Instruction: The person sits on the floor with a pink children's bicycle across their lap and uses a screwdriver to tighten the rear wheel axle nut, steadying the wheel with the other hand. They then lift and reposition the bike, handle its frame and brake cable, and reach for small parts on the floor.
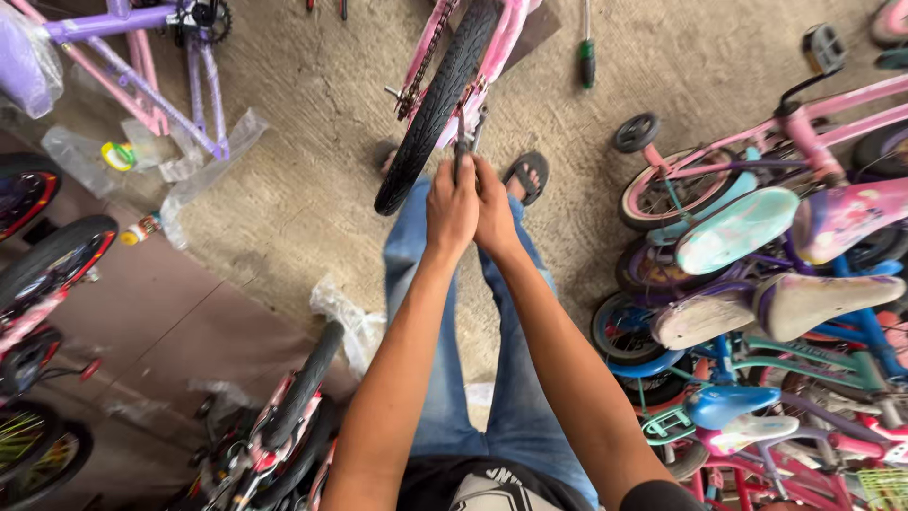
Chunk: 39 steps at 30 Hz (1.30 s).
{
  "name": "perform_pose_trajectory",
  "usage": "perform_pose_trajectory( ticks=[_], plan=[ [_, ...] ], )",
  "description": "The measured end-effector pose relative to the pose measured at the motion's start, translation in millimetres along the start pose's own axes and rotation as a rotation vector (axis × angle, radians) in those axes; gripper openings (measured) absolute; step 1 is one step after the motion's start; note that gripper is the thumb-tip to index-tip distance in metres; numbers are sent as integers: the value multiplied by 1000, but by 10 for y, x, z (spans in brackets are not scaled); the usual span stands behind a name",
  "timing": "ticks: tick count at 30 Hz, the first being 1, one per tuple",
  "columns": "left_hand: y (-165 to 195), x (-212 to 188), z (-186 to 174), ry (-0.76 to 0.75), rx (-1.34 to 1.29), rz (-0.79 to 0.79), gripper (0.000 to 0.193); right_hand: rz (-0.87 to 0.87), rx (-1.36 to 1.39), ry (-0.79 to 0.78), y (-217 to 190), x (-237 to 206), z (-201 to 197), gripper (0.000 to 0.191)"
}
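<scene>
A pink child's bicycle stands in front of me, its black rear tyre [430, 109] and chain [421, 66] showing at the top middle. Both my hands are clasped together on a dark metal tool [465, 142] set at the wheel's axle. My left hand [451, 210] wraps the tool's handle, and my right hand [495, 213] presses against it from the right. Only the tool's upper end shows above my fingers. My jeans and sandalled feet [527, 175] are below the wheel.
A screwdriver [587, 52] lies on the concrete floor [303, 180] beyond the wheel. Several small bicycles [757, 312] crowd the right side. More bikes and wheels [52, 255] line the left, a purple frame [151, 66] stands top left, and plastic wrapping [355, 326] lies beside my leg.
</scene>
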<state>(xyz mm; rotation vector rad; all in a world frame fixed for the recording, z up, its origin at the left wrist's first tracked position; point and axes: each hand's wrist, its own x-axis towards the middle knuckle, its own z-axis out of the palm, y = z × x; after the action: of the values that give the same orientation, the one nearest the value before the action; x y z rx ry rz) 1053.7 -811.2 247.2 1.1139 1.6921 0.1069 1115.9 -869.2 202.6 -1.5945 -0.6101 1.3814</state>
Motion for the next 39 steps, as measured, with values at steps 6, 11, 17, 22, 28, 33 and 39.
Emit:
perform_pose_trajectory(
  ticks=[6, 11, 17, 22, 28, 33, 39],
  plan=[
    [53, 135, -61, 36, 21, 160, 55, -19, -31, 160, 8, 199, 190, 36],
    [52, 183, -74, -26, -29, 50, 62, 16, -12, 218, -38, 311, 222, 33],
    [27, 358, 53, -30, -170, 30, 68, 274, 189, 249, 50, 460, 193, 34],
    [68, 367, 103, -37, -140, 30, 67, 236, 40, 282, 68, 507, 197, 38],
    [171, 268, 22, -92, -276, 125, 66, 191, 34, 350, -122, 485, 234, 38],
    [238, 264, 30, -83, -261, 21, 67, 221, 169, 386, -273, 498, 261, 41],
    [272, 260, 22, -64, -247, 106, 63, 273, 275, 386, -333, 490, 296, 39]
  ],
)
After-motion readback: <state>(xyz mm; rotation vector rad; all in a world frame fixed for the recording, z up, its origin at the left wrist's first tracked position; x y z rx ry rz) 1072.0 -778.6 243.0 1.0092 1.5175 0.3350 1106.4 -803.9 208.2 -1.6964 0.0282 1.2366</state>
